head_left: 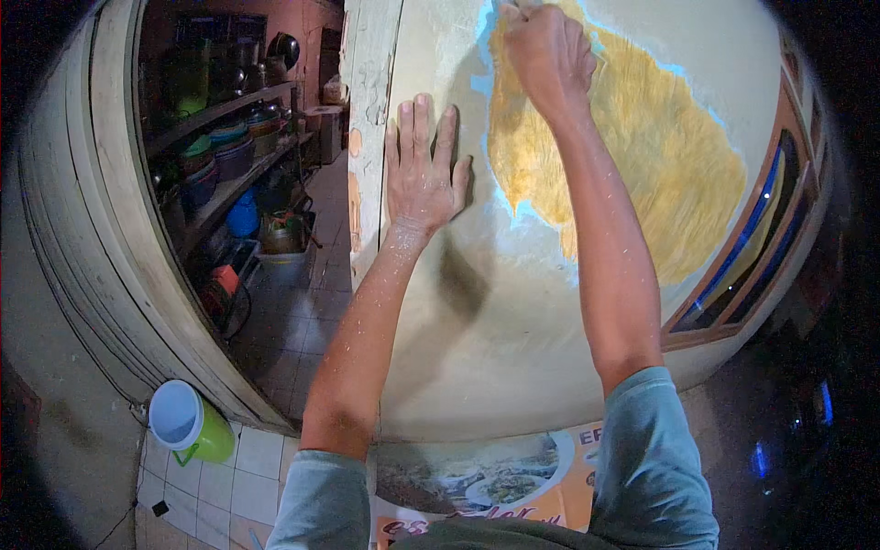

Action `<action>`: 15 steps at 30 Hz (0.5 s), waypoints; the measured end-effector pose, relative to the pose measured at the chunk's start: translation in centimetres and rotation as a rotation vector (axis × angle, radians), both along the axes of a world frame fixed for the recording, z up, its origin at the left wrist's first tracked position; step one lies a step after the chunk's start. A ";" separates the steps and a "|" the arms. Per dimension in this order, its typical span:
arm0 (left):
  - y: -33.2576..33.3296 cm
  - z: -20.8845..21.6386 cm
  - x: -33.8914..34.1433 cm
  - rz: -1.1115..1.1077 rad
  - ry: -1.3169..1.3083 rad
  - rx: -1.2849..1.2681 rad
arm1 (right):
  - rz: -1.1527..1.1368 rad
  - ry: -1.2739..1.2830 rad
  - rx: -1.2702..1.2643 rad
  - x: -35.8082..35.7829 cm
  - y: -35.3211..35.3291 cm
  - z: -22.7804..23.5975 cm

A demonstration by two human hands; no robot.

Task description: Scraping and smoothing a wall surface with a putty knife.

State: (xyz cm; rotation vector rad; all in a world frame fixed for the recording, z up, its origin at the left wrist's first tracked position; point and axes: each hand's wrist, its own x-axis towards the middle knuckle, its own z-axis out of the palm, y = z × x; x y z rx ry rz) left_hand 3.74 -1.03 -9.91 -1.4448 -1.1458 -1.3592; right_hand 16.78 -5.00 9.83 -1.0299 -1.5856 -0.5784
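My left hand [423,179] lies flat against a cream-painted upright surface [513,357], its fingers spread and pointing up. Flakes of pale dust cling to its wrist and forearm. Higher up and to the right, my right hand [555,60] is closed in a fist at the upper left part of a large bare yellow-brown patch [678,165]. Whatever the fist holds is hidden behind the fingers and the picture's top edge. Ragged light-blue paint borders the patch, with the cream paint around it.
Chipped cream wood [367,137] edges the surface on the left, beside an opening onto shelves [220,110] of pots and basins. A green-and-white bucket [215,435] stands on white floor tiles. Below me lies a printed banner [568,458]. Brown-framed glass panes [752,247] are at right.
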 end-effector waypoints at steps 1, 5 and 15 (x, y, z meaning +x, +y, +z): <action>-0.2 -0.1 -0.2 0.003 0.008 0.006 | -0.045 0.019 -0.058 -0.4 -0.4 0.9; -0.1 -0.4 -1.0 0.020 0.015 0.023 | -0.023 -0.016 -0.001 0.0 0.8 -4.2; -0.4 -0.2 -1.1 0.033 0.011 -0.003 | -0.104 -0.124 0.108 1.1 2.6 -1.3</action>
